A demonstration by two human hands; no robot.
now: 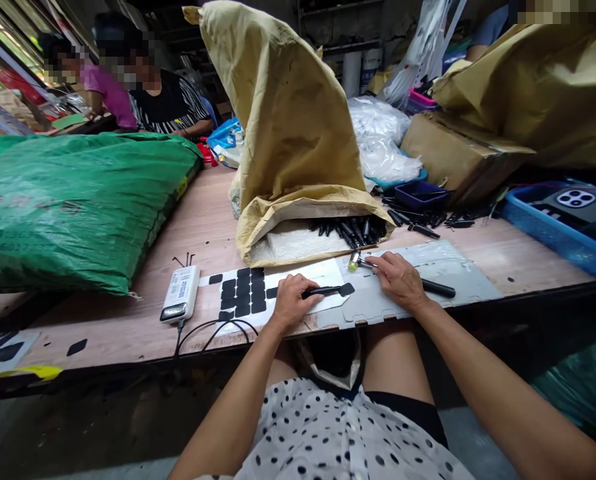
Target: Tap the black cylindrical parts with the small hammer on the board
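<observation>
My left hand (289, 300) is closed around a thin black rod (328, 291) whose flat black end lies on a white sheet (308, 275). On that sheet, to the left, sit several black stickers (243, 292). My right hand (397, 279) grips a small hammer-like tool (357, 261) with a metal and yellow head; its black handle (439, 289) sticks out to the right over a grey plate (443, 267). A brown paper sack (298, 133) lies open just beyond, with several black rods (353, 230) inside.
A white power bank (180, 293) with a black cable lies left of the sheet. A green sack (73, 200) fills the left of the table. Blue trays (553, 227), a purple tray (421, 195), cardboard and plastic bags crowd the right. Two people sit at the far left.
</observation>
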